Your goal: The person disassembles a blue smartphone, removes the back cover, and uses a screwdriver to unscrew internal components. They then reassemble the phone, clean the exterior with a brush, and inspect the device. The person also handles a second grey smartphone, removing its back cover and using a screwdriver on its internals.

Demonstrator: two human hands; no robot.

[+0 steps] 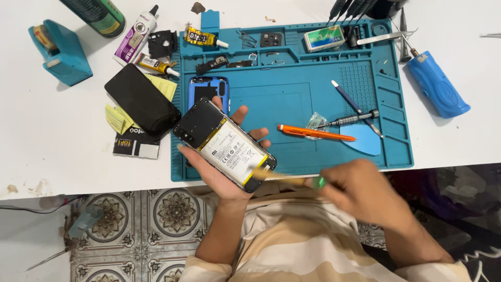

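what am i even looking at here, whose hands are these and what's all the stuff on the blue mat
This is one picture from a camera worn on a person's head, looking down at their own two bare hands. The left hand holds an opened phone, back cover off, with its white battery showing. The right hand grips a thin tool, blurred by motion, with its tip at the phone's lower end. On the white table lies a blue repair mat with an orange pen-like tool, a screwdriver, a blue phone frame and glue tubes. A black phone lies beside the mat.

Blue mat (292, 104) on white table (62, 151)
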